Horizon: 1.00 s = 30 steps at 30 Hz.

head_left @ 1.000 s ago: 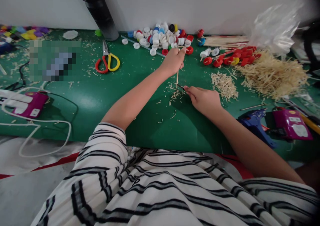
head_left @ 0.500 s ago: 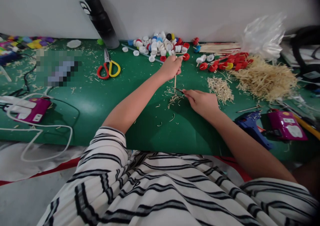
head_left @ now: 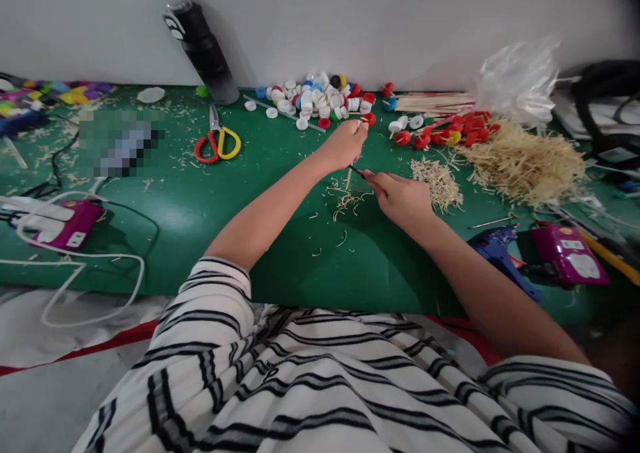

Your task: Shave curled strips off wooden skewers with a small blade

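Over the middle of the green tabletop (head_left: 300, 266), the slim dark tool (head_left: 358, 171) now meets the thin pale wooden stick (head_left: 349, 179) just below the left hand (head_left: 344, 145); half a second earlier it was nearer the stick's lower end. The right hand (head_left: 404, 199) has drawn closer to the left.

The stick's visible length runs from the left hand toward the wearer, its long axis almost straight fore and aft, and its free end points at the loose curled wood shavings (head_left: 349, 201). The tool slants across it from the right hand, tip forward and to the left.

The left arm reaches forward and to the right, its fingers curled closed round the stick; how the thumb presses is unclear. The right forearm comes in from the lower right, the hand knuckles-up, thumb and fingers pinching the tool. Mixed plastic caps (head_left: 317, 99) lie beyond the left hand.
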Motion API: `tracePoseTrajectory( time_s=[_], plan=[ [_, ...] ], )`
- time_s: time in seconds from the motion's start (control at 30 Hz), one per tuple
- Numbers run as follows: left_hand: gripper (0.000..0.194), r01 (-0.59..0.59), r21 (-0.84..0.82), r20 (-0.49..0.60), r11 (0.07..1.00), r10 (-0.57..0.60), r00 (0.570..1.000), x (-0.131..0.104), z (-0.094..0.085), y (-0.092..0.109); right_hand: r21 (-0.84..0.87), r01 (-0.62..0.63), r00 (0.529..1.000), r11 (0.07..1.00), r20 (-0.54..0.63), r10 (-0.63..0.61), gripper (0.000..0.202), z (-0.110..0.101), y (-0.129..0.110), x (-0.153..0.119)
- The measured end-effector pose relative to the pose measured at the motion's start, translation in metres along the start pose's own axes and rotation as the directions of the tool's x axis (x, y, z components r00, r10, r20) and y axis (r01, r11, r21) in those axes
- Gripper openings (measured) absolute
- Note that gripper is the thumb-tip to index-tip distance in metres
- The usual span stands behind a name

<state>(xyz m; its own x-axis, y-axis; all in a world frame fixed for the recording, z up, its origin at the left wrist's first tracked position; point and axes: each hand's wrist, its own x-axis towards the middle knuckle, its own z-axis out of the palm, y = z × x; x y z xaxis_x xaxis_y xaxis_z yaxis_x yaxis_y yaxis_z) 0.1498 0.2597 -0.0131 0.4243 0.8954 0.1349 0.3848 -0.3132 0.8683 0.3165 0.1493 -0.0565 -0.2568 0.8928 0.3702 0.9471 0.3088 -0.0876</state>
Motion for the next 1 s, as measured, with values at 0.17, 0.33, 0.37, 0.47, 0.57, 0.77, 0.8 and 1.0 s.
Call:
tracePoseTrajectory(
  time_s=[0.17,0.33,0.37,0.47,0.57,0.77,0.8,1.0],
  plan=[
    [0.040,0.017,-0.041,-0.014,0.999,-0.018,1.000,0.003,-0.001,-0.006,0.005,0.009,1.000,1.000,0.003,-0.009,0.042,0.003,0.000,-0.002],
    [0.047,-0.036,-0.020,0.027,0.999,0.036,0.999,0.003,-0.004,-0.011,0.019,0.007,1.000,1.000,0.019,-0.007,0.043,0.000,-0.002,-0.004],
    [0.048,-0.044,-0.011,0.029,0.999,0.044,0.999,0.002,-0.005,-0.011,0.021,0.008,1.000,1.000,0.025,-0.009,0.044,-0.001,-0.003,-0.005],
    [0.049,-0.047,0.006,0.021,0.999,0.047,0.999,-0.001,-0.006,-0.007,0.021,0.010,0.998,1.000,0.054,-0.011,0.044,-0.004,-0.004,-0.006],
    [0.049,-0.040,0.019,0.011,0.999,0.040,0.999,-0.004,-0.005,-0.003,0.014,0.006,0.997,1.000,0.071,-0.007,0.044,-0.005,-0.004,-0.007],
    [0.051,-0.029,0.024,0.001,0.999,0.029,1.000,-0.001,-0.005,-0.008,-0.024,0.002,0.994,1.000,0.105,0.000,0.045,-0.004,-0.006,-0.013],
    [0.052,-0.020,0.026,-0.003,0.999,0.020,1.000,-0.001,-0.005,-0.009,-0.043,0.017,0.991,0.999,0.133,-0.011,0.044,-0.004,-0.006,-0.015],
    [0.052,0.014,0.034,-0.019,0.999,-0.013,1.000,0.002,-0.009,-0.012,-0.038,0.028,0.992,0.999,0.122,-0.023,0.045,-0.002,-0.004,-0.017]
  ],
)
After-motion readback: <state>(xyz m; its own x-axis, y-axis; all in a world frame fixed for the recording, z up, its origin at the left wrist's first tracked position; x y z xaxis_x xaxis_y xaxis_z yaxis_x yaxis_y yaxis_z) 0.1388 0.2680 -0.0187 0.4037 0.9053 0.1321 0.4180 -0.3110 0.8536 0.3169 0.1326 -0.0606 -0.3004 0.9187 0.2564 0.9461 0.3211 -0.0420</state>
